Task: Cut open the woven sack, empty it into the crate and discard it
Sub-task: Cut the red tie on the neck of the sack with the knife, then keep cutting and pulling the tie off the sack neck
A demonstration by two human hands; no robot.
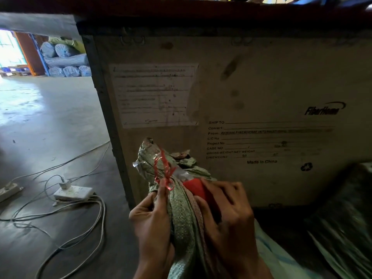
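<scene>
Grey concrete floor point(46, 109) stretches off to the left, dim and a bit shiny, and 1 big crate point(241, 93) fills the middle and right.

2 hands are low in the middle. Left hand point(153, 222) is curled tight around the bunched neck of 1 green woven sack point(183, 224), with its fingertips pinching the fabric just under the knot. Right hand point(227, 216) is closed around 1 red tool point(194, 188), and its fingers also press against the sack's neck. A silver tip on the red tool touches the sack near the knot; I cannot tell if it is a blade.

1 thin red string point(164, 174) is tied around the neck, with loose ends sticking up. Above the knot the sack's top flares out, crumpled, just in front of the crate's wall. The sack's body runs down between the 2 hands and out of view.

The crate's pale side has 1 worn paper label point(154, 95) and black print that says "FiberHome", "SHIP TO" and "Made in China".

On the floor to the left lies 1 white power strip point(73, 193) with 1 plug in it. Part of a 2nd strip point(9, 190) shows at the left edge. Grey cables point(80, 234) loop around them.

Far back on the left, wrapped grey rolls point(66, 61) are stacked in a pile; they are too blurry to count.
</scene>
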